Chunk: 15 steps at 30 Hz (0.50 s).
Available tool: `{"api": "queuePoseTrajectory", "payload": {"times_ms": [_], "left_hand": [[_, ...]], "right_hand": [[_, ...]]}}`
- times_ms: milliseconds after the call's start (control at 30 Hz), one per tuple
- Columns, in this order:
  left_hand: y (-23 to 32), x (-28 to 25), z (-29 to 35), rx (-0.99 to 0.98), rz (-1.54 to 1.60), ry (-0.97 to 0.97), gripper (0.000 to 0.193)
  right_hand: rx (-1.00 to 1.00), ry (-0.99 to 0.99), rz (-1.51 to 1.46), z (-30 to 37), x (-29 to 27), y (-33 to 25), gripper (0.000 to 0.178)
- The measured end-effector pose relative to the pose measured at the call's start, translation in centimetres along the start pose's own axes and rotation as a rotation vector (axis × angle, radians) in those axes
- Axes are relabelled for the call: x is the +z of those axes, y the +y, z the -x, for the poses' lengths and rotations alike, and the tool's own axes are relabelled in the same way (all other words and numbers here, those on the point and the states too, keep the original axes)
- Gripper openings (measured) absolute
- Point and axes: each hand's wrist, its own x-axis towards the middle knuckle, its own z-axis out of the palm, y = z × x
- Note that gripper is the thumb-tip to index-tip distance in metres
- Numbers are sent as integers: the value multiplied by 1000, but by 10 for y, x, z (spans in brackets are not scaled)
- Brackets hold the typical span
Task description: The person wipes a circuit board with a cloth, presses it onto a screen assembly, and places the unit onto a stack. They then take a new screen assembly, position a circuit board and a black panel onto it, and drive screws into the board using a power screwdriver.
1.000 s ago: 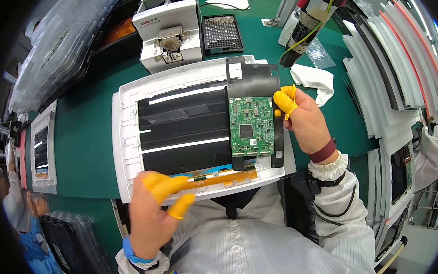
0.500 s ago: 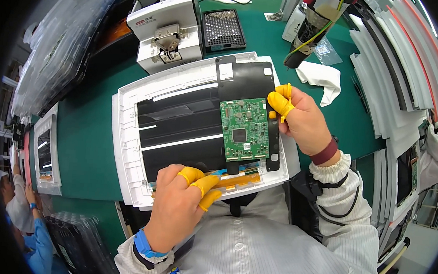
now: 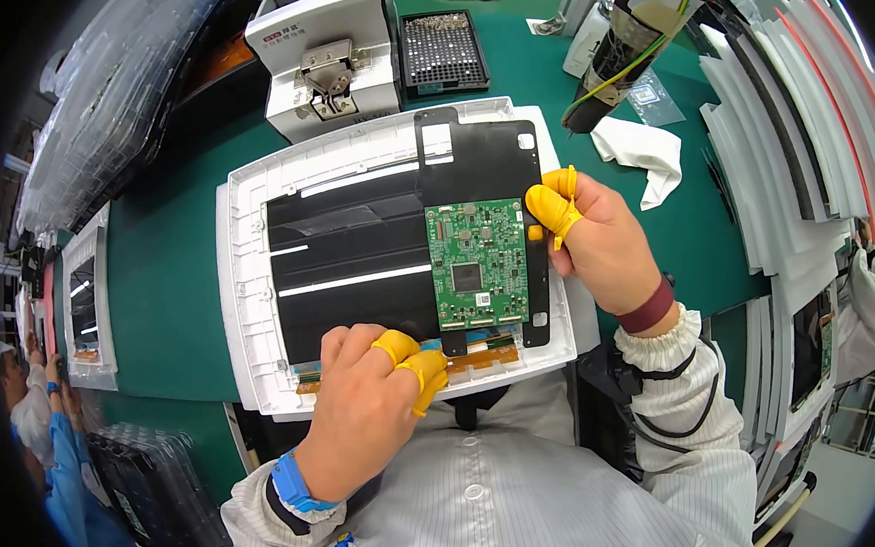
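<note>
A white plastic display housing point(image 3: 247, 307) lies on the bench with a black panel point(image 3: 343, 268) inside it. Over its right part is a black mounting plate point(image 3: 479, 161) that carries a green circuit board point(image 3: 477, 263). My right hand point(image 3: 600, 233), in yellow finger cots, is closed on the plate's right edge, by a small yellow tab point(image 3: 535, 233). At the housing's near edge my left hand point(image 3: 370, 395), also in yellow cots, has its fingers curled together over the orange flex cables point(image 3: 482, 359). What its fingertips pinch is hidden.
Behind the housing stand a white machine point(image 3: 320, 61) and a black tray of small metal parts point(image 3: 445, 51). A dark wrapped tool point(image 3: 610, 79) hangs near a white cloth point(image 3: 640, 158). White panels point(image 3: 776, 144) are stacked at right, clear plastic trays point(image 3: 117, 104) at left. Co-workers' arms show far left.
The black plate with the circuit board has shifted slightly left across the housing, with my right hand on it. My left fingers have curled closer together at the near edge.
</note>
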Motion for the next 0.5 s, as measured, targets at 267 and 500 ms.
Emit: {"api": "queuePoseTrajectory", "payload": {"times_ms": [267, 500], "left_hand": [[3, 3, -1, -65, -24, -55, 22], [4, 1, -4, -93, -8, -84, 22]], "right_hand": [[13, 22, 53, 4, 3, -5, 19], [-4, 26, 121, 6, 4, -7, 20]]}}
